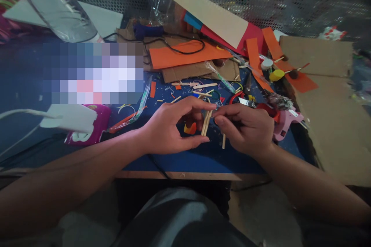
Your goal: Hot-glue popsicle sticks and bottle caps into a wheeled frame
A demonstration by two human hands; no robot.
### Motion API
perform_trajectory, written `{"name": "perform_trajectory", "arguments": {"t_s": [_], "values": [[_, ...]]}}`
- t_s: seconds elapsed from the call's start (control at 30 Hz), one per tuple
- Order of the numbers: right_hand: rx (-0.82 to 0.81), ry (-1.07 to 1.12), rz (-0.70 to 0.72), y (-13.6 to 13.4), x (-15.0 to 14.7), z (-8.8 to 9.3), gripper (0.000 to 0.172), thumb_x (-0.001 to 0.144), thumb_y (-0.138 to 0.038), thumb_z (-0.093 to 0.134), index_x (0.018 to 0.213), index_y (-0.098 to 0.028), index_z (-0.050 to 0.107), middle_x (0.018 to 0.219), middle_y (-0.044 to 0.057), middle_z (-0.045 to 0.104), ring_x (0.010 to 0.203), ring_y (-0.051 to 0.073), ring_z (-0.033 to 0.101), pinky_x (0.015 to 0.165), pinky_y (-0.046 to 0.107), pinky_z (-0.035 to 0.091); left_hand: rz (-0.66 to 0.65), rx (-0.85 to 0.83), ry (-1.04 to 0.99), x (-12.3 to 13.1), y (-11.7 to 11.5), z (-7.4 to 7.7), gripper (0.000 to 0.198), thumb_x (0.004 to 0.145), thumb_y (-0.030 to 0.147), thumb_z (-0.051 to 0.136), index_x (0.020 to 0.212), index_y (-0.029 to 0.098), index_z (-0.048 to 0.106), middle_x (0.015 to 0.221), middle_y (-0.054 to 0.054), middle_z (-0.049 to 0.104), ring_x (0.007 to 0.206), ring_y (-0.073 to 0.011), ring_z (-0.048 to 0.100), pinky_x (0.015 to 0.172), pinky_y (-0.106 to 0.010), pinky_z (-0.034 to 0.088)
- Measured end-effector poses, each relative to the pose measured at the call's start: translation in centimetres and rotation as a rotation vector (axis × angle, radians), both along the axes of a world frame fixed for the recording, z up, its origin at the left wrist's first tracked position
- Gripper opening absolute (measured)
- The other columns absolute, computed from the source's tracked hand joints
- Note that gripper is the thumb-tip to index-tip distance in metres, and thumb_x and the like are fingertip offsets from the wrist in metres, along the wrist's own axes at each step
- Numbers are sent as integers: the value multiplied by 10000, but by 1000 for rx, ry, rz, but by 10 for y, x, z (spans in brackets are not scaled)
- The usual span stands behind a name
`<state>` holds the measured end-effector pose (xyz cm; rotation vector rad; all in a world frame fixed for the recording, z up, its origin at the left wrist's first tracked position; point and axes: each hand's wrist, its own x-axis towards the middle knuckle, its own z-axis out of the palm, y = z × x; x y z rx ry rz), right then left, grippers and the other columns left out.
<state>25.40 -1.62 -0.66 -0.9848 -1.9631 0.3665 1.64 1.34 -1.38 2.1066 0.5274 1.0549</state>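
Between the thumb and index finger of my left hand point(174, 125) is a small bundle of thin wooden sticks point(206, 124), held nearly upright above the blue table. My right hand point(247, 129) is closed in a pinch right beside the upper part of the sticks. Whatever its fingertips grip is too small or hidden to name. A separate wooden stick point(223, 141) shows below the right thumb; I cannot tell if it is held or lies on the table. Behind the left fingers there is a small orange-yellow piece point(190, 128).
A pink glue gun point(285, 125) lies right of my right hand. Orange paper point(185, 54), cardboard point(333, 115) and paint pots point(276, 75) are farther back and right. A white charger point(69, 117), a water bottle point(62, 11) and a glue stick wrapper point(143, 100) are on the left.
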Motion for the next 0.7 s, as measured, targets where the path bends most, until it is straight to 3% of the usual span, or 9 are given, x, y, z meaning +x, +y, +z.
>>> {"name": "perform_trajectory", "arguments": {"t_s": [0.17,0.37,0.53,0.7], "values": [[-10,-26,13,2,0,-2,145,1009,-370,786,968,-232,778,626,-46,769,481,108,701,480,188,491,30,52,57,-1,-3,1,556,894,275,892,1389,213,647,983,-9,774,824,-132,762,795,-224,626],[53,-62,38,1,-2,4,99,1019,-211,711,945,-229,774,708,-38,817,463,79,659,460,186,445,51,128,93,0,-6,2,542,891,193,882,1379,203,647,1080,-20,795,948,-133,780,898,-209,607],[42,-47,8,0,-3,3,92,999,-209,704,922,-226,753,589,-59,741,408,80,595,416,201,393,23,89,85,-1,-5,3,542,874,190,859,1371,190,645,1023,-15,772,897,-129,768,849,-206,597],[17,21,-40,1,-3,-1,91,974,-223,739,884,-233,731,554,-66,696,397,83,564,414,209,379,-25,32,57,-2,-2,3,554,866,239,852,1376,191,639,911,9,726,724,-103,690,723,-204,584]]}}
